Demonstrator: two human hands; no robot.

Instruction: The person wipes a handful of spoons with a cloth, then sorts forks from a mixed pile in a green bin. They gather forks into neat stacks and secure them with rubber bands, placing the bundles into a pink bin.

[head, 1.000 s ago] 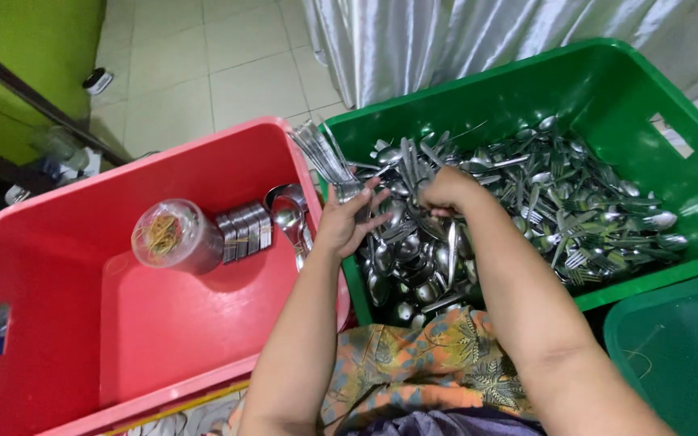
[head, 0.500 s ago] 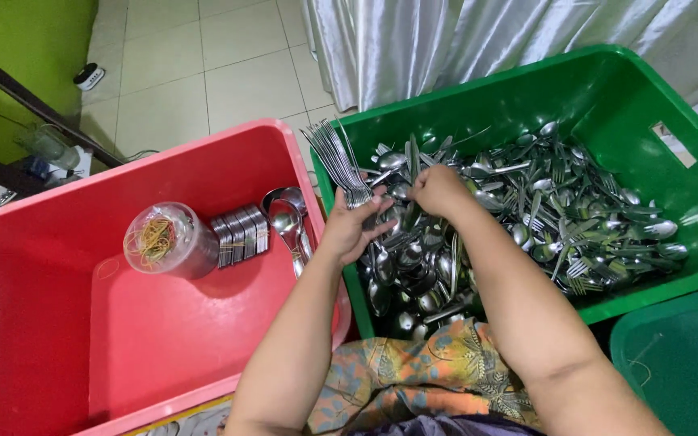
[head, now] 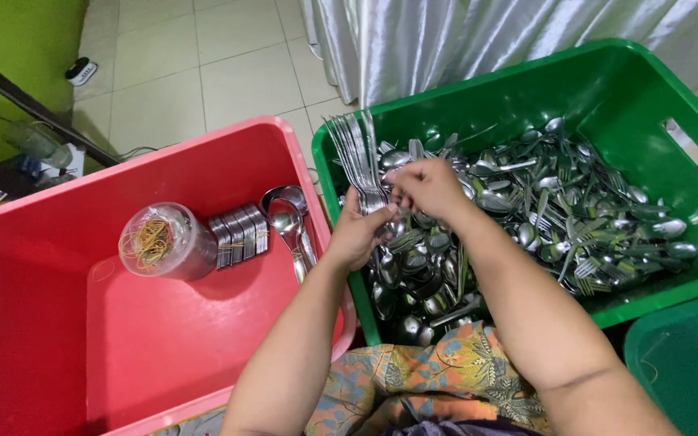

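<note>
While we hold the bunch of forks (head: 355, 157) upright over the near-left corner of the green bin (head: 607, 73), our left hand (head: 359, 234) is clamped round the handles and our right hand (head: 426, 184) pinches together at the top of that grip. Fanned tines could let one fork slide out, we judge, and drop back into the loose cutlery (head: 543, 218) or over the rim into the red bin (head: 82, 339), near the spoons (head: 288, 222), the banded bundle (head: 240, 234) and the jar of rubber bands (head: 159, 241)
</note>
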